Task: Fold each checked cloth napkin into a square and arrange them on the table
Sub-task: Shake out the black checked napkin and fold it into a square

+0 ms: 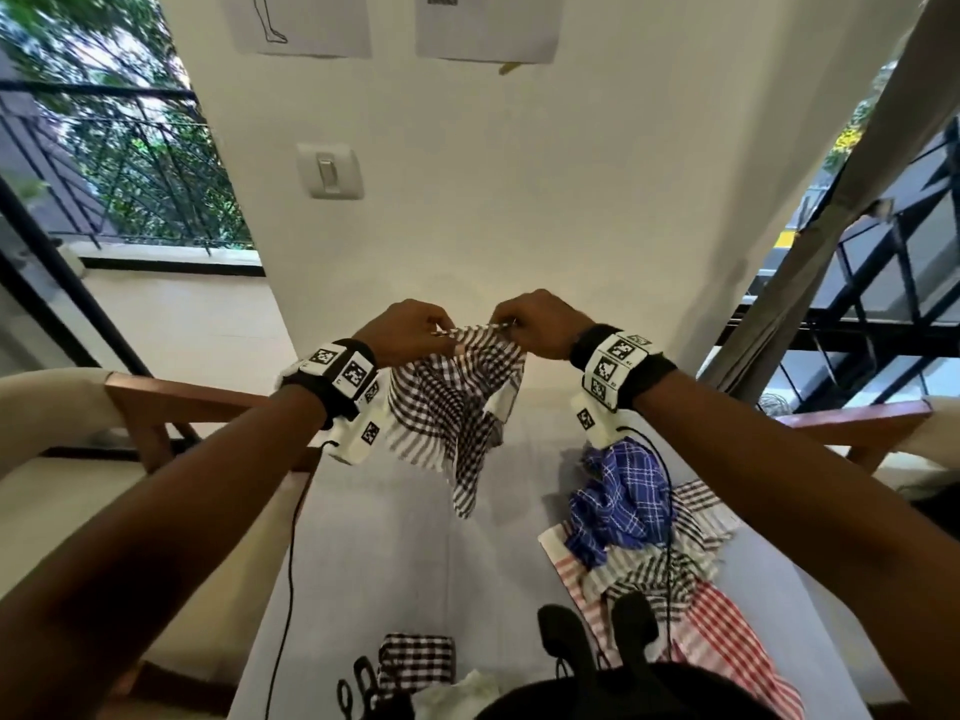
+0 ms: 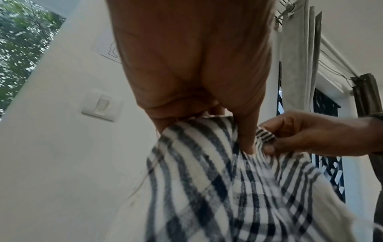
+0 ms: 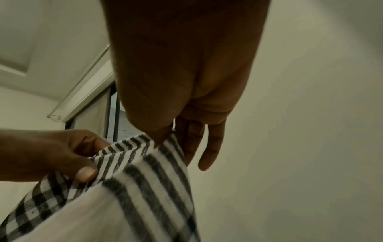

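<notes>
A black-and-white checked napkin (image 1: 457, 407) hangs in the air above the white table (image 1: 395, 537), held by its top edge. My left hand (image 1: 415, 330) pinches that edge on the left, and my right hand (image 1: 524, 324) pinches it close by on the right. In the left wrist view the left hand (image 2: 207, 98) grips the napkin (image 2: 217, 188) while the right hand (image 2: 306, 135) pinches a striped corner. In the right wrist view the right hand (image 3: 182, 101) holds the napkin (image 3: 132, 188) and the left hand (image 3: 51, 155) pinches its hem. A folded black-checked napkin (image 1: 418, 659) lies near the front edge.
A heap of unfolded napkins lies at the right of the table: a blue one (image 1: 621, 504), a red one (image 1: 722, 641) and grey-striped ones (image 1: 696, 517). Wooden chairs (image 1: 156, 407) stand on both sides. A black cable (image 1: 291, 563) hangs at the table's left edge. A wall with a light switch (image 1: 330, 171) is behind.
</notes>
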Demonstrator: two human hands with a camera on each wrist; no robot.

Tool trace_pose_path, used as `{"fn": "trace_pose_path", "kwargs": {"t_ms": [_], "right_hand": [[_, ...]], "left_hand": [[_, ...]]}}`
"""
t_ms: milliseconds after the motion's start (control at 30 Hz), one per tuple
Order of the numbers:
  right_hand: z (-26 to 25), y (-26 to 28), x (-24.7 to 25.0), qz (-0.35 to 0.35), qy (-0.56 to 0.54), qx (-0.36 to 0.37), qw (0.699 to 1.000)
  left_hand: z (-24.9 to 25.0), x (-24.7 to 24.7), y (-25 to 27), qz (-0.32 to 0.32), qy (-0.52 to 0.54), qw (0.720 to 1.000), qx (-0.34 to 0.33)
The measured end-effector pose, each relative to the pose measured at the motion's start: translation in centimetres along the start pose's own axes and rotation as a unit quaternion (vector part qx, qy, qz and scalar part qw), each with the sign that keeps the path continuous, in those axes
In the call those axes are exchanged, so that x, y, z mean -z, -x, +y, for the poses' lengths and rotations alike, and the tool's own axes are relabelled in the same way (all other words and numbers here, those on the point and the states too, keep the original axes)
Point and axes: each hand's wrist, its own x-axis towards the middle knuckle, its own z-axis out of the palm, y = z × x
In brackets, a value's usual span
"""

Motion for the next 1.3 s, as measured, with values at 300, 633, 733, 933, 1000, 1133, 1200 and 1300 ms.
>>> {"fn": "trace_pose_path", "kwargs": {"t_ms": [300, 633, 733, 933, 1000, 1133, 1200, 1300], "right_hand": [[4.0, 1.0, 0.6, 0.046, 0.058, -0.091, 0.993], [7.9, -0.6, 1.3, 0.01, 0.128, -0.185, 0.974], [8.2, -2.2, 1.5, 0.036, 0.092, -0.2, 0.975], [8.7, -3.1, 1.4, 0.15, -0.022, -0.267, 0.952], [8.2, -2.0, 1.2, 0.205, -0.013, -0.229, 0.952], [6.4, 2.7, -0.1, 0.244, 0.027, -0.139, 0.959], [5.5, 5.8, -1.8, 0.252, 0.013, -0.119, 0.96], [4.2, 10.4, -6.0, 0.212, -0.015, -0.106, 0.971]], "left_hand": [[-5.3, 3.9, 1.8, 0.025, -0.035, 0.999, 0.004], [-9.2, 7.0, 1.5, 0.084, -0.031, 0.994, 0.062], [-9.7, 7.7, 0.6, 0.073, -0.042, 0.993, 0.08], [-10.2, 9.4, -0.9, 0.136, -0.023, 0.983, 0.119], [-10.3, 9.8, -0.1, 0.171, -0.008, 0.98, 0.101], [-9.9, 9.8, 4.6, 0.217, 0.029, 0.974, 0.062], [-10.2, 9.1, 7.9, 0.203, 0.007, 0.978, 0.049], [-11.5, 5.7, 12.7, 0.16, 0.01, 0.985, 0.062]]}}
